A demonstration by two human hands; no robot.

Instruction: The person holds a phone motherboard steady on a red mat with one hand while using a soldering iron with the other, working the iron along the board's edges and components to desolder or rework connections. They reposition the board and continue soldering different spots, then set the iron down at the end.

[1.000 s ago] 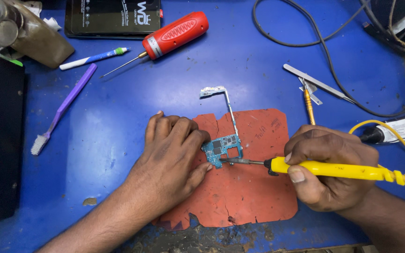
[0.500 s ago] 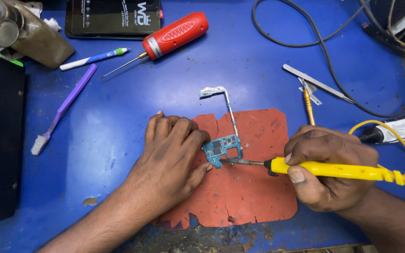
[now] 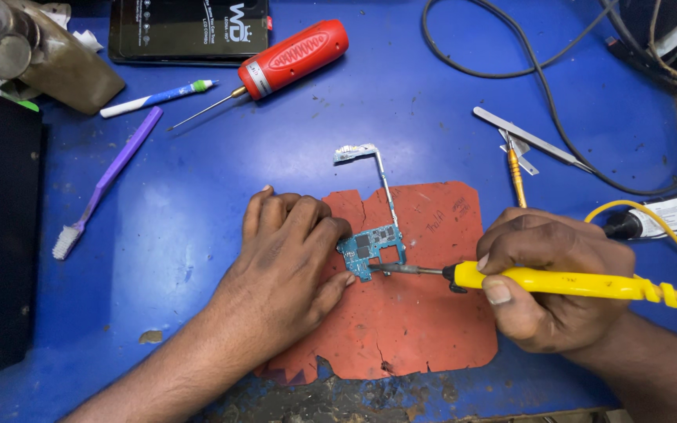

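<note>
Change: no movement is seen since the earlier frames; both hands and the tool are kept in place.
Left hand (image 3: 291, 251): laid flat, fingers together, pressed on the left edge of the blue circuit board (image 3: 372, 249).
Right hand (image 3: 552, 276): closed around the yellow soldering iron (image 3: 558, 282), whose metal tip is touching the board's lower edge.
Board: lying on the red mat (image 3: 409, 313), between the two hands, on the blue surface (image 3: 197, 196).
Beyond the left hand: a red screwdriver (image 3: 291, 56); a black rectangular package (image 3: 190, 30) with white print, at the far edge.
</note>
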